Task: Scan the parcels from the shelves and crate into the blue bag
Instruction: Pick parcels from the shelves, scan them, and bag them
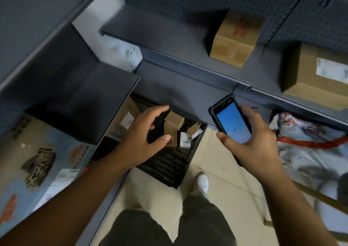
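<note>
My right hand [250,142] grips a handheld scanner [232,120] in a black case, its blue screen lit and facing up. My left hand [145,130] hovers open over a black slatted crate [169,163] on the floor, fingers spread and holding nothing. Inside the crate lie several small cardboard parcels, one upright brown box [173,127] just beyond my fingers and a labelled one [185,140] beside it. A light bluish-white bag [308,149] with a red strap lies on the floor at the right.
Dark grey shelves surround me. Two cardboard boxes [235,40] [316,76] stand on the shelf ahead. A large printed blue carton [37,163] sits on the low left shelf. My legs and a white shoe [202,181] are on the tiled floor below.
</note>
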